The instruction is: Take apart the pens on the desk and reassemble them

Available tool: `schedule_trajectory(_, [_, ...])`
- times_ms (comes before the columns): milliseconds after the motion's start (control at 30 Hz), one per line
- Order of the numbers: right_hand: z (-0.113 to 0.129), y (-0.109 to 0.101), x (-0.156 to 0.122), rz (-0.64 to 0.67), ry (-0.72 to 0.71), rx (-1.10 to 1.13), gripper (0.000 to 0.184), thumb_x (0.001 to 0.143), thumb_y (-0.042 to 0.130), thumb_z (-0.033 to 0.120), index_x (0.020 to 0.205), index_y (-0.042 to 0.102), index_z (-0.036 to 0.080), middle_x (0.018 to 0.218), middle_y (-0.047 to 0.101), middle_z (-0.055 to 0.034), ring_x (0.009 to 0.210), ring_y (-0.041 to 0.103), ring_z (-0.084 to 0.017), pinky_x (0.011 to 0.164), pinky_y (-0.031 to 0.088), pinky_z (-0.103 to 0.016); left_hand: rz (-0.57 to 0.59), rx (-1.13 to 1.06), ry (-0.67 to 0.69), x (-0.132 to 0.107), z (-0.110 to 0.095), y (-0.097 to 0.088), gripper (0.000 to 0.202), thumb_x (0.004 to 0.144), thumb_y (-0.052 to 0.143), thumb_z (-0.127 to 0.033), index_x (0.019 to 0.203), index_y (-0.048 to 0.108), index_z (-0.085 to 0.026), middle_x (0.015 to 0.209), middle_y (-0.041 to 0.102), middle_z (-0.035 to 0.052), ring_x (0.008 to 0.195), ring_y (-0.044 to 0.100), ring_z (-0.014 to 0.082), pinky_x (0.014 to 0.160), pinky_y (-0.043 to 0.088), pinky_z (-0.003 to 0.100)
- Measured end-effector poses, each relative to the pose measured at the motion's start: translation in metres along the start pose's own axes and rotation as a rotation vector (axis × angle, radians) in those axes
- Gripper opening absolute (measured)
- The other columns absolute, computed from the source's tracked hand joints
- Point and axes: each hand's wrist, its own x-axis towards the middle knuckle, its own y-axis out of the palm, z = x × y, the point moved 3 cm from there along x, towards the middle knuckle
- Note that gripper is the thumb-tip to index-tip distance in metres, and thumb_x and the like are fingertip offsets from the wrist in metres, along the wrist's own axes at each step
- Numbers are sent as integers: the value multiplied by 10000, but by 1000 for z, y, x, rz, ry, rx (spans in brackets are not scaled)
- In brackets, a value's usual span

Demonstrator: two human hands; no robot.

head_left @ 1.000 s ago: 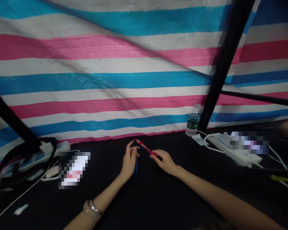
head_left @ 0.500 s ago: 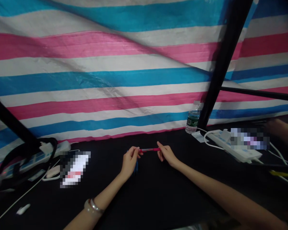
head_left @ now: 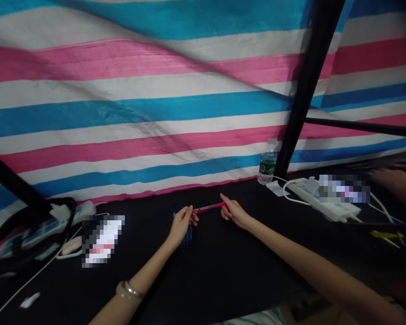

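A slim red pen (head_left: 208, 208) spans the gap between my hands, its right end tilted slightly up. My left hand (head_left: 181, 225) pinches the left end between thumb and fingers. On the right end, my right hand (head_left: 236, 214) has its fingers curled round the pen, with one finger sticking out up and to the left. Partly hidden under my left hand, a bunch of slim blue objects (head_left: 187, 235) lies on the black tabletop (head_left: 223, 266); their kind is unclear.
Beyond the table hangs a striped sheet (head_left: 138, 140). A water bottle (head_left: 267, 164) stands by a black post (head_left: 289, 144). Power strips (head_left: 334, 205) with cables lie on both sides. At left are a blurred-out phone (head_left: 104, 241) and a small white object (head_left: 30, 300). Another person's hand (head_left: 389, 178) is far right.
The pen has turned, so red print shows on its barrel and its right end sits higher. More of the blue bunch shows below my left hand. The whole view has shifted slightly.
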Motion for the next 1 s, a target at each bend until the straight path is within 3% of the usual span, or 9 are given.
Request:
schedule_trajectory(233, [-2, -6, 4, 23, 29, 150, 502, 770, 525, 508, 418, 338, 203, 292, 219, 82, 318, 358, -87, 386, 245, -228, -5, -125, -59, 1, -1, -3, 381, 760, 500, -521, 816, 509, -143, 599, 596, 7, 486, 550, 114, 500, 372, 222])
schedule_trajectory(400, [0, -6, 3, 14, 34, 139, 506, 776, 521, 487, 403, 339, 198, 287, 227, 78, 323, 373, -88, 396, 257, -228, 22, -169, -74, 2, -1, -4, 393, 784, 463, -520, 841, 511, -134, 596, 596, 14, 482, 549, 117, 501, 360, 229])
schedule_trajectory(600, [-1, -2, 1, 6, 19, 17, 487, 762, 538, 498, 421, 380, 188, 296, 269, 77, 324, 386, -85, 402, 263, -224, 123, -91, -56, -1, -7, -1, 297, 738, 578, -429, 786, 544, -139, 621, 601, 9, 514, 545, 103, 530, 363, 219])
schedule_trajectory(733, [-4, 0, 2, -2, 8, -66, 521, 768, 509, 534, 399, 386, 188, 281, 279, 69, 312, 389, -86, 408, 265, -229, 114, -68, -42, -3, -9, 0, 275, 740, 580, -417, 753, 538, -145, 627, 595, 8, 527, 537, 105, 550, 377, 225])
schedule_trajectory(1000, [-1, 3, -1, -37, -1, -99, 650, 796, 368, 632, 309, 252, 218, 262, 250, 43, 301, 381, -94, 425, 292, -252, 195, -44, -43, 1, -5, -3, 373, 799, 489, -447, 572, 501, -152, 610, 583, 31, 546, 522, 118, 572, 373, 235])
